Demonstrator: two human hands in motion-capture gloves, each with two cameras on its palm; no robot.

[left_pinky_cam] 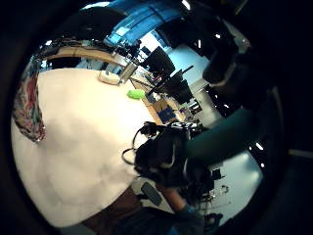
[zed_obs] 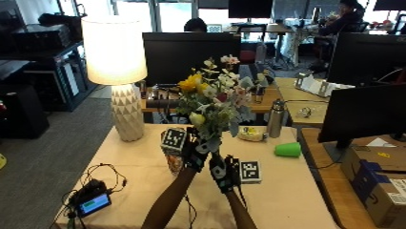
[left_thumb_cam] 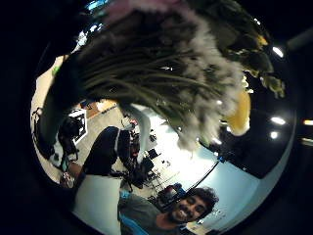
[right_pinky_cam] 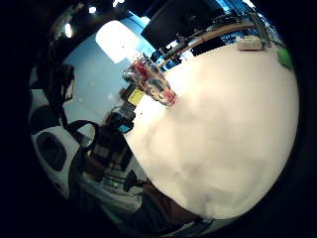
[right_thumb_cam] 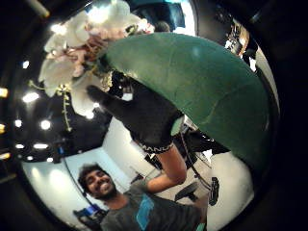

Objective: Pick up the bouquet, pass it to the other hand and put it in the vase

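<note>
Here the left hand [zed_obs: 193,151] grips the stems of a bushy yellow, white and pink bouquet [zed_obs: 214,102], held upright. The right hand [zed_obs: 222,174] sits just below; whether its fingers are spread or curled cannot be told.

Bouquet [zed_obs: 216,102] above the table [zed_obs: 146,162], vase [zed_obs: 174,162] below it.

table: long beige-topped table [zed_obs: 285,200]
far left: white ribbed lamp with cream shade [zed_obs: 120,71]
far right: overturned green plastic cup [zed_obs: 288,150], steel bottle [zed_obs: 275,119]
near left: small black device with lit screen [zed_obs: 93,202]
centre: patterned glass vase [right_pinky_cam: 148,79]
</note>
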